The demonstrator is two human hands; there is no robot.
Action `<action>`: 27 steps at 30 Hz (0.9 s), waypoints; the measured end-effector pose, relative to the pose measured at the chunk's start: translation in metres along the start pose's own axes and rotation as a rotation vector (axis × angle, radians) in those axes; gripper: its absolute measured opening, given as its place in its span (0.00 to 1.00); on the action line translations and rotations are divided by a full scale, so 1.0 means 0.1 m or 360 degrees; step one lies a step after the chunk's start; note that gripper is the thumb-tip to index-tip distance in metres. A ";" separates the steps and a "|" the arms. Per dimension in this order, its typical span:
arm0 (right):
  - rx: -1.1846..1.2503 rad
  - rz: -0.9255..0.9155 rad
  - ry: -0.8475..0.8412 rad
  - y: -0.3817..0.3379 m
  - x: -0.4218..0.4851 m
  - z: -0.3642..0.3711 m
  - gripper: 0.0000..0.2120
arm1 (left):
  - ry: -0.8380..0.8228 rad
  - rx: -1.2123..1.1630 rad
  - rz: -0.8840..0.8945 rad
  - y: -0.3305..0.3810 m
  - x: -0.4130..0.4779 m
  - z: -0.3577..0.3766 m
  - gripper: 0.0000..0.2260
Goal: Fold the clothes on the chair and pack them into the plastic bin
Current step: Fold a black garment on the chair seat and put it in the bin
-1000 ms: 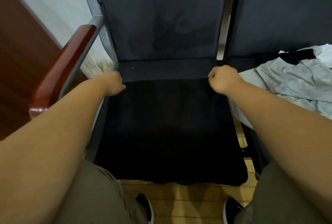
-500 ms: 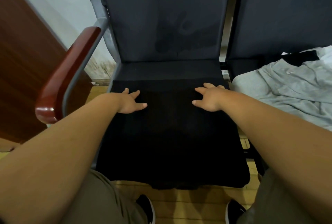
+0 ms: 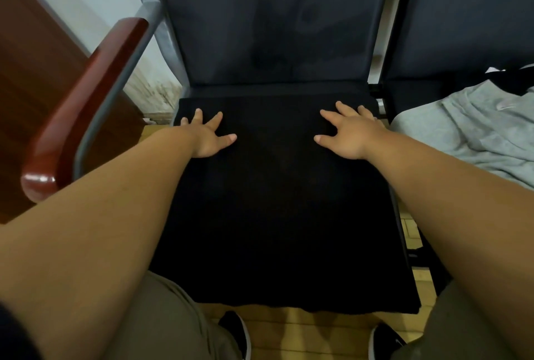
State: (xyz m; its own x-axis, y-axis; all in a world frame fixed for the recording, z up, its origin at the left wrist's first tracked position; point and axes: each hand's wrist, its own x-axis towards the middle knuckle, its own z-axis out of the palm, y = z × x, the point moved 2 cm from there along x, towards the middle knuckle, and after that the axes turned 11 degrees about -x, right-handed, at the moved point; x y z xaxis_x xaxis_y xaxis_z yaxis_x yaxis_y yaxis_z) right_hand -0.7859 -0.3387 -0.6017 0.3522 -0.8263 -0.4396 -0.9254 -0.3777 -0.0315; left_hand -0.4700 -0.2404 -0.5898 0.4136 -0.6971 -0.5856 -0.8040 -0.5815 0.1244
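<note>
A black garment [image 3: 277, 215] lies spread flat over the seat of the dark chair [image 3: 271, 27], its front edge hanging over the seat's lip. My left hand [image 3: 209, 135] presses flat on its far left part with fingers spread. My right hand [image 3: 348, 134] presses flat on its far right part, fingers spread as well. A heap of grey clothes [image 3: 468, 134] with some black cloth lies on the seat to the right. The plastic bin is out of view.
The chair's red-brown wooden armrest [image 3: 86, 105] on a grey metal frame juts forward at the left. A second dark chair back [image 3: 474, 13] stands at the right. Wooden floor and my black shoes [image 3: 237, 333] show below the seat.
Both hands let go of the garment's far corners, opened, and now lie flat with spread fingers on the cloth, a little nearer to me than the corners.
</note>
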 end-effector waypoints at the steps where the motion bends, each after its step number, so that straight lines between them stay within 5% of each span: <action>1: 0.0009 0.0009 0.0023 0.00 0.03 0.00 0.37 | 0.0015 -0.0005 0.0002 0.02 0.03 0.00 0.38; 10: 0.0059 0.0031 0.0139 -0.02 0.05 -0.03 0.42 | 0.0061 -0.0057 0.0004 0.03 0.01 -0.09 0.38; 27: -0.0067 -0.0019 -0.0066 -0.38 -0.12 0.01 0.44 | -0.0080 0.0189 -0.0022 -0.02 -0.14 0.04 0.41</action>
State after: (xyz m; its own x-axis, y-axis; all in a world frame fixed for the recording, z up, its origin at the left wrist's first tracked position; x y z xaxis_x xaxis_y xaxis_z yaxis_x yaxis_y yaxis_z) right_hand -0.7548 -0.3141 -0.5962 0.3562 -0.8041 -0.4760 -0.9142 -0.4053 0.0005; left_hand -0.4757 -0.2277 -0.5849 0.4053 -0.6658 -0.6265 -0.8445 -0.5350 0.0223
